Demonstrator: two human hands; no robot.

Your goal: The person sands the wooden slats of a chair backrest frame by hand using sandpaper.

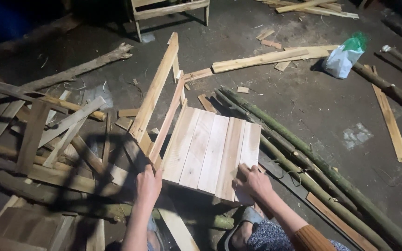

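A pale wooden chair [210, 148] lies tipped on the dark floor, its slatted seat facing up and its back rails [157, 90] stretching away to the upper left. My left hand [148, 182] grips the near end of a rail at the seat's left corner. My right hand [253, 182] rests flat, fingers spread, on the seat's near right slat. A patterned sleeve with an orange cuff [305, 237] covers my right forearm.
Green bamboo poles [303, 172] run diagonally to the right of the chair. Loose planks and offcuts [47, 135] pile up on the left. A white and green bag [345, 58] sits at the upper right, and a wooden frame [170, 9] stands at the top.
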